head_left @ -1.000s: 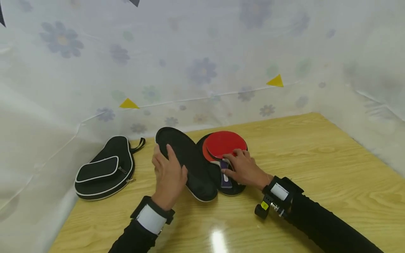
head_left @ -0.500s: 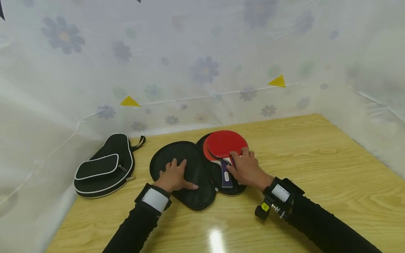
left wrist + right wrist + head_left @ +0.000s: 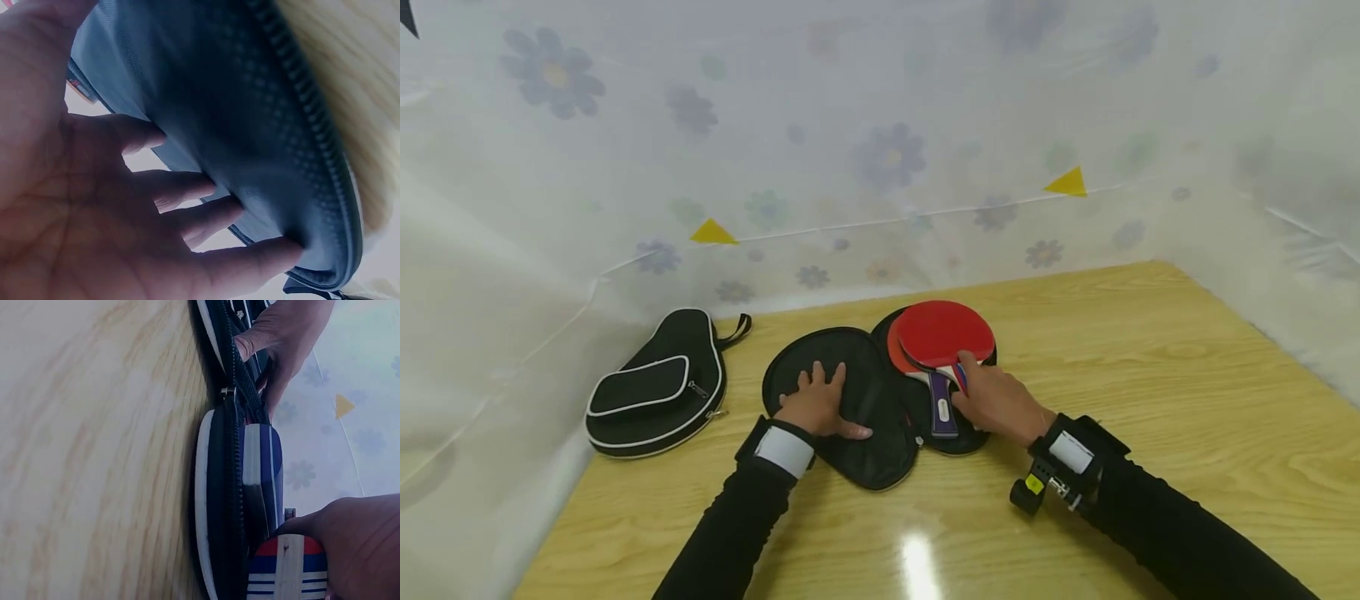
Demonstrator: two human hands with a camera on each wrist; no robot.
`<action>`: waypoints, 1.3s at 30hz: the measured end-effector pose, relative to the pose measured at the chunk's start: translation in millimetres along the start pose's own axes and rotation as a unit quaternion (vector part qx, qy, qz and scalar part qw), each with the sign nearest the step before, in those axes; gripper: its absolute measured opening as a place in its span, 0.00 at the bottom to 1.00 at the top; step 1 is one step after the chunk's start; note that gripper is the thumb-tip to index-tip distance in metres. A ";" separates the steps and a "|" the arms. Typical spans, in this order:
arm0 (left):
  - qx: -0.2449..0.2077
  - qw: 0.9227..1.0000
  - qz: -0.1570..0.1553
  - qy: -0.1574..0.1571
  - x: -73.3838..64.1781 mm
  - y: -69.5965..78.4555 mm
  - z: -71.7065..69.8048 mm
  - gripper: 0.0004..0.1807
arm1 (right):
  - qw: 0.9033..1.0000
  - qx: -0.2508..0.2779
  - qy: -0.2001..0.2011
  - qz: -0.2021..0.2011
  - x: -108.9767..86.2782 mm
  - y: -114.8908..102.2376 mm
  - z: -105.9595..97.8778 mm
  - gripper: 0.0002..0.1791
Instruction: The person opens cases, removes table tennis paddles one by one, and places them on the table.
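Wood-look table [image 3: 1112, 350], flowery sheet [image 3: 820, 100] behind. Case [image 3: 917, 408] already open, not zipped; left hand [image 3: 816, 408] splayed on flap [image 3: 867, 387], right hand [image 3: 1003, 404] gripping handle [image 3: 289, 569] of upper paddle [image 3: 946, 332], lower paddle [image 3: 942, 404] ungripped.

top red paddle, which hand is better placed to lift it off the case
Right, most likely: the right hand grips the handle of the top red paddle, while the left hand lies spread on the open case flap, away from that paddle.
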State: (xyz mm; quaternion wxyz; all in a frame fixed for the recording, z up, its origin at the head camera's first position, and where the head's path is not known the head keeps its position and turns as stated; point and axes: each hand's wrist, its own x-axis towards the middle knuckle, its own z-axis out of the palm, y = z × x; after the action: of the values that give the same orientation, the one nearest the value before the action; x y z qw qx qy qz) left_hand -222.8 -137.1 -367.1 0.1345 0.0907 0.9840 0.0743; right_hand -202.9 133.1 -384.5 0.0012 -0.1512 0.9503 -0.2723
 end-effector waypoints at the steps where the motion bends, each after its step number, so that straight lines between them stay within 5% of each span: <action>1: 0.002 1.000 -0.002 -0.001 0.7 0.4 0.6 0.63 | 1.000 0.005 -0.003 -0.001 0.2 0.7 0.0 0.27; 16: 0.010 1.000 -0.015 -0.011 -4.3 4.1 -3.0 0.62 | 1.000 0.008 -0.001 0.025 0.4 0.7 1.3 0.27; 29: 0.012 1.000 -0.014 -0.011 -2.2 4.1 -2.6 0.63 | 1.000 -0.007 0.019 0.008 0.9 2.5 1.3 0.27; 39: 0.009 1.000 -0.016 -0.012 -1.8 4.1 -2.0 0.62 | 1.000 0.001 -0.004 0.017 3.0 3.6 -0.3 0.28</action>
State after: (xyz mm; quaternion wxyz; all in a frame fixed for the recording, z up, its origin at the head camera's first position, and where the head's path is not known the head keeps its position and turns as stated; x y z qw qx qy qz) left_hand -221.0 -133.7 -364.1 0.1470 0.0772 0.9842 0.0621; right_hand -206.8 135.2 -385.8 0.0094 -0.1357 0.9525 -0.2726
